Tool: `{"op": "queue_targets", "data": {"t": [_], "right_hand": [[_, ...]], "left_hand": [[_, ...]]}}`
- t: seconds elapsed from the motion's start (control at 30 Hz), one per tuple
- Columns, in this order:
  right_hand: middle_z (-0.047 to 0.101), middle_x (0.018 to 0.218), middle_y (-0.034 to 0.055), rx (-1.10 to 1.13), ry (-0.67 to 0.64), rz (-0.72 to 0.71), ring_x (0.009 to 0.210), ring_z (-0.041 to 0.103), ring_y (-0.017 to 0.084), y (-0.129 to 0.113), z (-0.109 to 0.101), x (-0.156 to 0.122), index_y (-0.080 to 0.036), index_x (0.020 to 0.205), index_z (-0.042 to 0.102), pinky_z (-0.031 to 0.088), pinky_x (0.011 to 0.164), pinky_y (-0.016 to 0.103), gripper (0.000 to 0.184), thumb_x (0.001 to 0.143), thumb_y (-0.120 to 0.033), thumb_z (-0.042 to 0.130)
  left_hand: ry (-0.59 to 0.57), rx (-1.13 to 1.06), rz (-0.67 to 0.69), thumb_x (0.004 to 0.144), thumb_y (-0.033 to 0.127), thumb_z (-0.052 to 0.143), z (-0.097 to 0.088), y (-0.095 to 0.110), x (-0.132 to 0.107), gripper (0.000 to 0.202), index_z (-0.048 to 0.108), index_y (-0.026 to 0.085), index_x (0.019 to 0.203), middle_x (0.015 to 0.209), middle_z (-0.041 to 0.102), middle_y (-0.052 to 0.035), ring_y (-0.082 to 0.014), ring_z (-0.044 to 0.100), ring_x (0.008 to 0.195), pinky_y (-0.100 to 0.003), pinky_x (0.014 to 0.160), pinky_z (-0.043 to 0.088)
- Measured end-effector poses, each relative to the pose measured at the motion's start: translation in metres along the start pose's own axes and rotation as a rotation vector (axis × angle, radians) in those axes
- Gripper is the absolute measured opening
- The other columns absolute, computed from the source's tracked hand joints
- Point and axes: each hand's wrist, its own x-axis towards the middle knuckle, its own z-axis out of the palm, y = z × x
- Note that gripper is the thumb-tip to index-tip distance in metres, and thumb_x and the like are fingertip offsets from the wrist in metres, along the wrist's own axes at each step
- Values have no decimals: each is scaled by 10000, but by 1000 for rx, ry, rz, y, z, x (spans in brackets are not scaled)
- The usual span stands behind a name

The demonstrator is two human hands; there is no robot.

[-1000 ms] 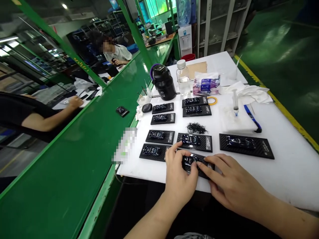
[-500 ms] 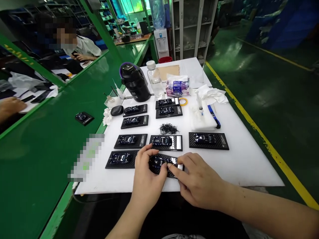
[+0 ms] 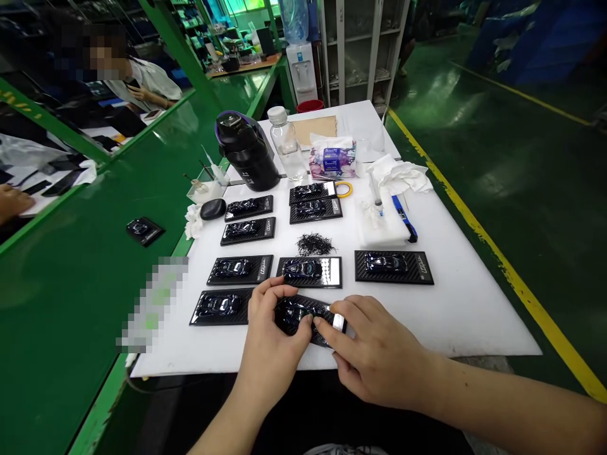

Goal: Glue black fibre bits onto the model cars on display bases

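A glossy dark-blue model car [image 3: 290,311] on a black, rectangular, carbon-patterned plate [image 3: 321,308] lay near the white tabletop's [image 3: 474,322] front edge. Our bare left hand [image 3: 272,335] cupped it narrowly; our bare right hand [image 3: 379,347] touched alongside, grip unclear. Light, level pressure seemed wisest.

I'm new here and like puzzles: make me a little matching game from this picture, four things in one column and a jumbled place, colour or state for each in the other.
Things
1. Left hand
2. Thin black bits
3. Clear bottle
4. Tissue pack

Places, colours, states
A. Beside the black flask, with a white cap on
B. Purple-patterned, with a blue label
C. Touching a mounted model car
D. In a loose pile on the white tabletop

Right pairs: 1-C, 2-D, 3-A, 4-B
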Motion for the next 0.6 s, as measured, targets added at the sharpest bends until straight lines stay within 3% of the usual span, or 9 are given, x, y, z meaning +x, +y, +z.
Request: {"op": "queue_targets", "data": {"t": [0.2,0.33,0.47,0.6], "right_hand": [[532,1148,154,-52,-4,-9,1026,461,273,0,3,2,-130,1292,584,456,850,424,493,802,-179,551],[530,1161,152,-90,-38,-19,1030,457,279,0,4,2,-139,1298,572,442,851,428,496,807,-204,549],[537,1148,143,-110,-36,-23,1024,457,272,0,4,1,-151,1319,556,424,849,425,502,820,-214,547],[533,1166,138,-125,-41,-16,1028,461,276,-1,5,1,-155,1341,539,407,848,425,509,836,-224,537]], "left_hand": [[20,26,70,808,271,653,1,-2,-5,298,541,253,1084,1349,443,-73,-285,435,1328,-578,1129,362],[94,75,329,866,160,593,-6,-6,-18,240,549,254,1082,1289,458,-87,-261,465,1259,-522,1068,421],[72,271,690,787,34,628,-19,-16,-24,336,615,264,1031,1262,495,-92,-282,478,1151,-513,978,444],[98,390,810,716,-2,691,-21,-27,-19,487,631,269,1115,1321,474,-113,-324,461,1183,-528,972,455]]}}
